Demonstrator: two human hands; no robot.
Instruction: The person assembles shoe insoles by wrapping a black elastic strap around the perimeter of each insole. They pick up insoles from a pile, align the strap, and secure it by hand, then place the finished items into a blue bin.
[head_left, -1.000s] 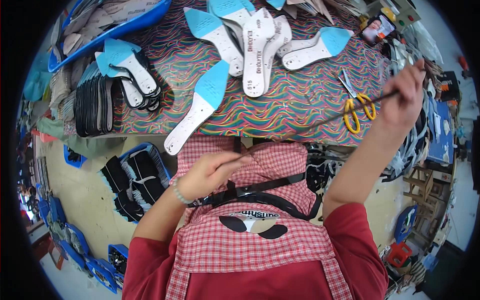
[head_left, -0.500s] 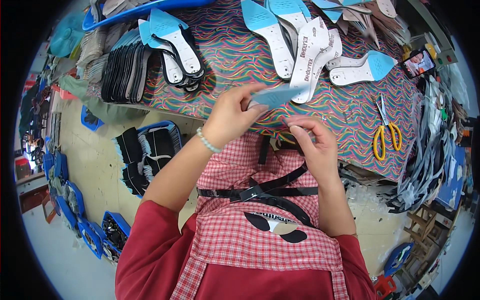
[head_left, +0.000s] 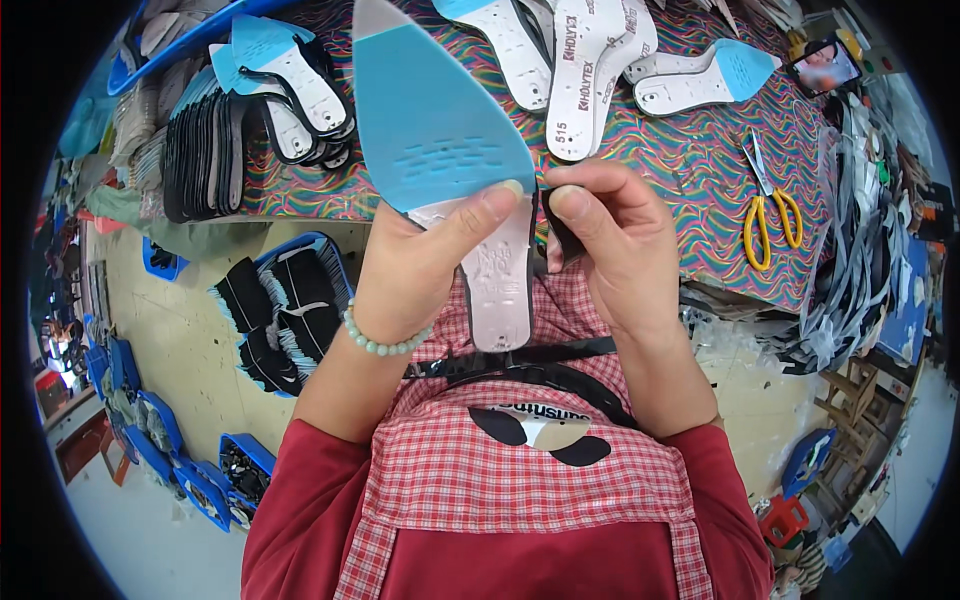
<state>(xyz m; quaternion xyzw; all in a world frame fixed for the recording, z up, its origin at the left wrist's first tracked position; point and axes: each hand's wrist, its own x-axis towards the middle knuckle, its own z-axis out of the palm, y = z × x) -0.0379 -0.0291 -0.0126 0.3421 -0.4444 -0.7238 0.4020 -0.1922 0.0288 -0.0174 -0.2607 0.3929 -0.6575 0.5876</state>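
My left hand (head_left: 415,255) is closed on a shoe insole (head_left: 440,120), its thumb pressed on the white part just below the blue area. The insole has a pointed blue toe and a narrow white heel end pointing down toward my apron. A black strip (head_left: 566,235) hangs beside the insole's right edge, pinched between the thumb and index finger of my right hand (head_left: 625,240). A thin black edging runs along the heel part. Whether the strip is stuck to the insole at the pinch, I cannot tell.
Black-edged insoles (head_left: 200,155) stand in a row at the table's left, beside a pile of blue-toed ones (head_left: 310,95). White insoles (head_left: 575,110) and yellow-handled scissors (head_left: 766,190) lie to the right. Strips (head_left: 865,260) hang off the right edge. A blue basket (head_left: 345,275) sits on the floor.
The insole has come up closer, turned from lying nearly sideways to toe pointing away. My right hand has moved up against its right edge with the black strip. The whole view has shifted slightly.
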